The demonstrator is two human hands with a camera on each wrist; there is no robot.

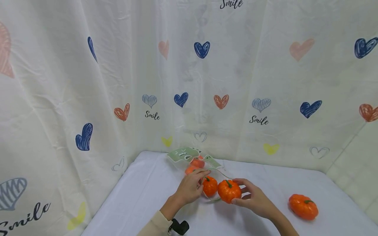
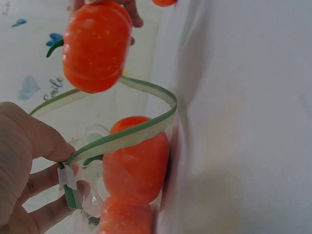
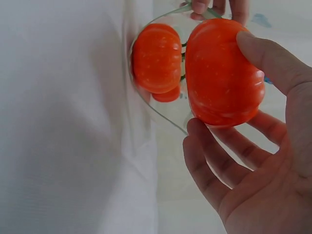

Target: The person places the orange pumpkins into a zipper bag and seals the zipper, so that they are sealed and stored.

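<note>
My left hand (image 1: 189, 186) pinches the rim of a clear zip bag (image 2: 131, 135) beside its white slider (image 2: 67, 176). The bag lies on its side, mouth held wide toward me, with a green edge and a green printed panel (image 1: 181, 154) at its far end. In my right hand (image 1: 254, 199) is a small orange toy pumpkin (image 1: 229, 192) with a green stem, gripped between thumb and fingers right at the bag's mouth. Several similar pumpkins sit inside; the nearest pumpkin (image 1: 210, 186) is just behind the opening.
Another orange pumpkin (image 1: 303, 206) lies on the white-covered table (image 1: 271, 178) to the right. A pale curtain (image 1: 189, 72) printed with hearts hangs behind and at the left of the table. A black device (image 1: 180, 226) is at my left wrist.
</note>
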